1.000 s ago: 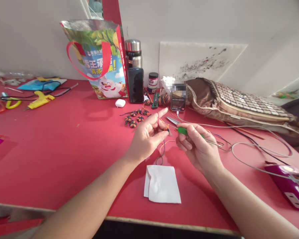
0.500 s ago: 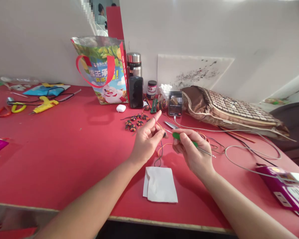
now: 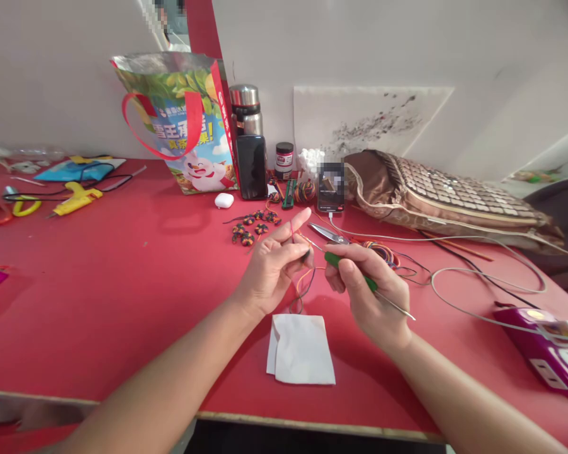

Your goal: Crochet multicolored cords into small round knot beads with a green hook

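My right hand (image 3: 373,290) is closed around the green grip of a crochet hook (image 3: 332,259), whose thin metal ends stick out on both sides. The hook's tip points left, close to the fingers of my left hand (image 3: 272,268). My left hand pinches multicoloured yarn (image 3: 301,285) and a small dark piece, mostly hidden by the fingers. A strand of this yarn passes over the raised left index finger, and loose strands hang below toward a folded white tissue (image 3: 305,350). Just beyond the hands lie several small crocheted pieces (image 3: 247,239) and a pair of scissors (image 3: 329,233).
Behind stand a printed bag (image 3: 189,126), a steel flask (image 3: 246,107), a black phone (image 3: 252,167) and a lit, cabled phone (image 3: 331,189). A brown patterned bag (image 3: 454,195) lies right, above a purple power strip (image 3: 539,347). A yellow glue gun (image 3: 78,198) lies left.
The view has shifted slightly, so the background things sit a little higher and further left. Both hands keep their grips, and the hook's tip stays near the left fingers.
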Motion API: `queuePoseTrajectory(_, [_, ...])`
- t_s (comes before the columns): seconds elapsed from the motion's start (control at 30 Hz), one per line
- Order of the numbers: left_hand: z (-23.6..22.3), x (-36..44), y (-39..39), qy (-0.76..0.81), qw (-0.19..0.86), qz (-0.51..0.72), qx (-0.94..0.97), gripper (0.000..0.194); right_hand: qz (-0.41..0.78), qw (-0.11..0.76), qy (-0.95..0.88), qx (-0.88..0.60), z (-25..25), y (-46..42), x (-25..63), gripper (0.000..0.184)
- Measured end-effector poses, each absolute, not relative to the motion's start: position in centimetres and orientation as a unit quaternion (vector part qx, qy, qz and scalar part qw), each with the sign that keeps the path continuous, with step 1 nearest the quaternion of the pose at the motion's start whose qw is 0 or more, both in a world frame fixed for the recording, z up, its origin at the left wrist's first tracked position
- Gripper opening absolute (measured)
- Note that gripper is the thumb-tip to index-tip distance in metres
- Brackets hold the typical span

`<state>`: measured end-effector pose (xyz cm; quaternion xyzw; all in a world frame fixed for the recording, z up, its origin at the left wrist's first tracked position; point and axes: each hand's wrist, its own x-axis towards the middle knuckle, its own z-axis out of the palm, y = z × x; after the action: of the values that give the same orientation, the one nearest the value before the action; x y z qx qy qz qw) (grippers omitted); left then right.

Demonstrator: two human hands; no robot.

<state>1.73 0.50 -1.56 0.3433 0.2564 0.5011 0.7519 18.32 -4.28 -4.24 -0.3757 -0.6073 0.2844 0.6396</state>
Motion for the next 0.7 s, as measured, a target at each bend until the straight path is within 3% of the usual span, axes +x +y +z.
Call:
queuePoseTrajectory(0.2, [-1.3,1.3,0.6,0.263,0.754,0.502,0.334,0.087,0.343,0.654,-0.563,-0.371,-3.8,-4.6,18.0,0.019])
queuePoseTrajectory(0.7, [-0.8,0.2,1.0,0.252,0.764,0.481,0.348,0.058,0.379,0.651,-0.558,-0.347,-3.3,-4.7,18.7,0.014])
